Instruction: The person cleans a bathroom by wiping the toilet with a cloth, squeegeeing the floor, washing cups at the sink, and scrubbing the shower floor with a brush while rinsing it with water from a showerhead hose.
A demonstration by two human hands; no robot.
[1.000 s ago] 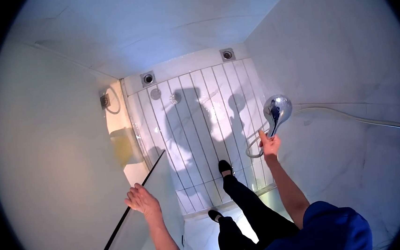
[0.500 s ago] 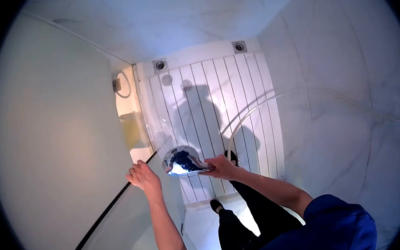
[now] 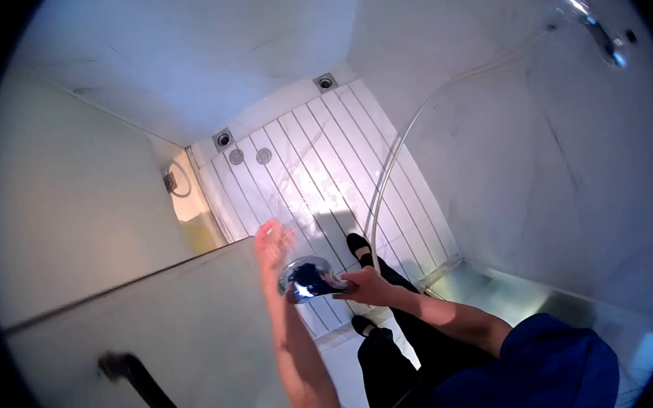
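My right hand (image 3: 370, 287) grips a glossy chrome shower head (image 3: 309, 277) by its handle above the white, grooved floor (image 3: 324, 154); my left (image 3: 273, 243) blurs just beyond, finger spread impossible to tell.

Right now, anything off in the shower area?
Yes, the drains. The left square drain and right square drain by the far wall show dark, apparently open holes, while two round grates sit on the slatted floor nearby. Possibly their covers, taken off; can't confirm.
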